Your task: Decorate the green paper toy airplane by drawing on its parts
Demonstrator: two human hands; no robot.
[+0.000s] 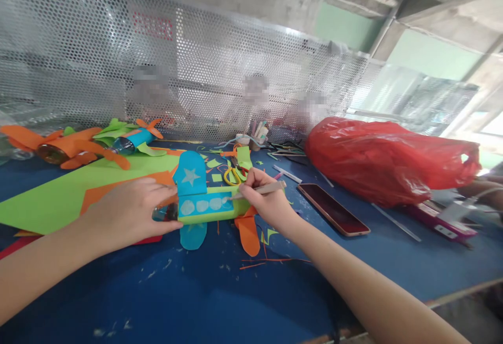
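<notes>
A paper-covered bottle airplane (204, 205) lies on the blue table (204, 297), with a green body, blue wings bearing a star, and orange tail fins. My left hand (129, 210) grips its nose end, fingers curled over the bottle. My right hand (267, 197) pinches a thin grey pen-like tool (261, 190), its tip touching the rear of the green body.
Green paper (58, 197) and an orange sheet lie at left, with two finished paper airplanes (78, 147) behind. Yellow scissors (231, 175), a phone (333, 209), a red plastic bag (377, 158) and paper scraps surround. A perforated metal screen (196, 71) stands behind, people beyond it.
</notes>
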